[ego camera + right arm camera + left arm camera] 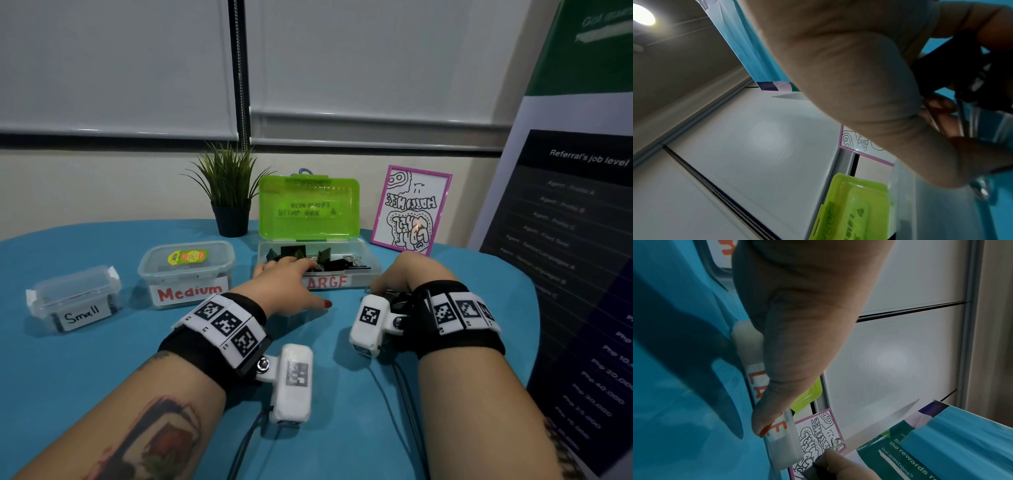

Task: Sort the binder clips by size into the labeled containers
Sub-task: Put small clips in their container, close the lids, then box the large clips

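**Both hands working at the large container**

Reaching with the left hand point(291, 284) over the front rim of the large container point(371, 270); fingers lying fairly straight and loosely spread, fingertips among the black binder clips point(329, 258) piled inside; thumb point(781, 386) stretching out along the container's front wall, pressing across the red "LARGE" label point(327, 281); whether those fingers are pinching a clip, cannot tell, the tips being hidden behind the knuckles.

Curling the right hand point(407, 274) down on the blue worktop point(102, 359), just beside the container's right front corner; gripping a bunch of binder clips point(953, 68), black bodies and silver wire handles showing under the palm and between the curled fingers in the right wrist view; one wire loop poking out above the fingers in the left wrist view.

Standing open at the back, the container's green lid point(308, 205); sitting to the left, with lids on, the medium container point(186, 270) and, further left, the small container point(73, 294), each wearing a white label on its front; dark clips showing faintly through the walls of both.

Standing behind on the worktop, a potted plant point(229, 198) and a pink-framed drawing point(411, 210); leaning at the right edge, a printed banner point(565, 240).
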